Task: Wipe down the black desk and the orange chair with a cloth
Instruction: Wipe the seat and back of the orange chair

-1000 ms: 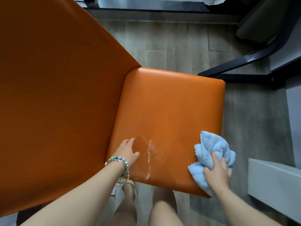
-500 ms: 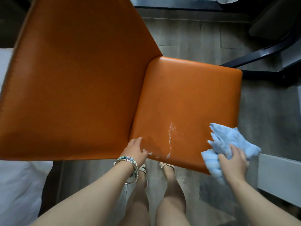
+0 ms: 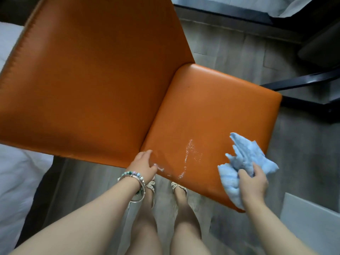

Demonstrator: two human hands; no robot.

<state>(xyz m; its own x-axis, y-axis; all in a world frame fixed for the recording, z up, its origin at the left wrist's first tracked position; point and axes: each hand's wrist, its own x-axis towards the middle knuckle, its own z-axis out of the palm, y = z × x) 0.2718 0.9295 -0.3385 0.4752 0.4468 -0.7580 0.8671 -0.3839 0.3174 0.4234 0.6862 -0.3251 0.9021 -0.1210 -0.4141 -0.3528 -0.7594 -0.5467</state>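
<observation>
The left hand point(image 3: 144, 165) rests with relaxed fingers on the near left corner of the orange chair point(image 3: 211, 111), just beside a white streak point(image 3: 189, 155) on its seat. Farther right, the right hand point(image 3: 253, 183) grips a bunched blue cloth point(image 3: 244, 159) over the seat's near right edge.

We grip a crumpled blue cloth point(image 3: 242, 166) in our right hand point(image 3: 253, 183) at the orange chair point(image 3: 202, 111) seat's near right edge; our left hand point(image 3: 144, 165) rests beside a white smear point(image 3: 189, 155).
</observation>
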